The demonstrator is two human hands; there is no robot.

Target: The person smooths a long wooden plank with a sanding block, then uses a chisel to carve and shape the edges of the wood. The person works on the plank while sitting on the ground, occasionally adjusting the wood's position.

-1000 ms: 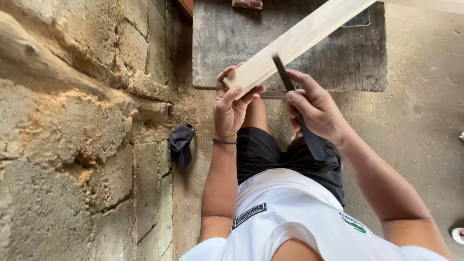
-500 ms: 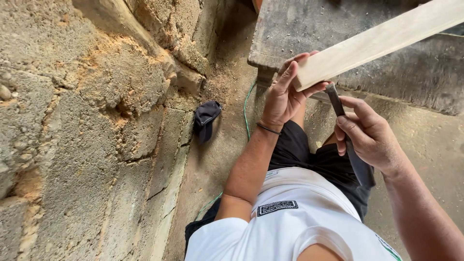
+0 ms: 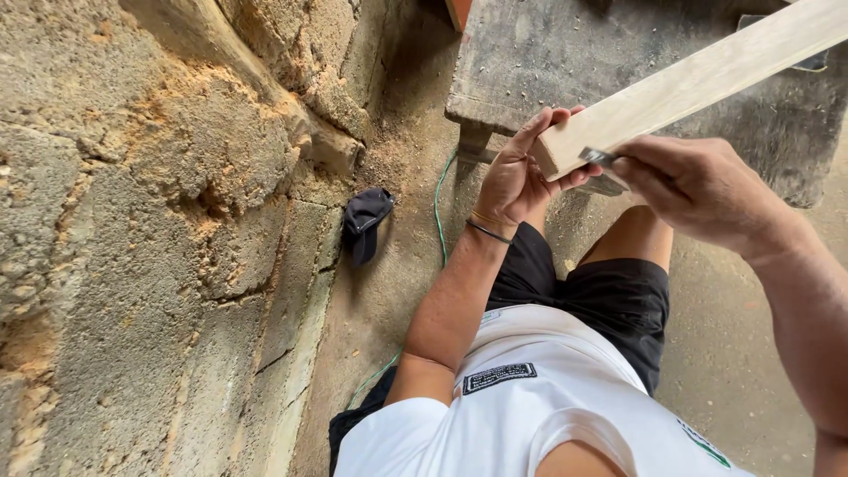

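Observation:
A long pale wooden plank point(image 3: 698, 78) runs from the upper right down to its near end. My left hand point(image 3: 521, 177) grips that end from below, thumb side up, with a dark band on the wrist. My right hand point(image 3: 698, 181) is closed around a dark metal tool point(image 3: 601, 159) whose tip touches the plank's end; most of the tool is hidden by the hand.
A rough block wall point(image 3: 159, 230) fills the left side. A grey stone slab bench point(image 3: 565, 62) stands ahead. A dark cap point(image 3: 364, 221) lies on the dusty floor by the wall, next to a green cord point(image 3: 439, 212). I wear a white shirt and black shorts.
The view has swung left and closer. My right hand has risen to the plank's end, and the tool, earlier hanging down in full view, is now mostly covered by that hand.

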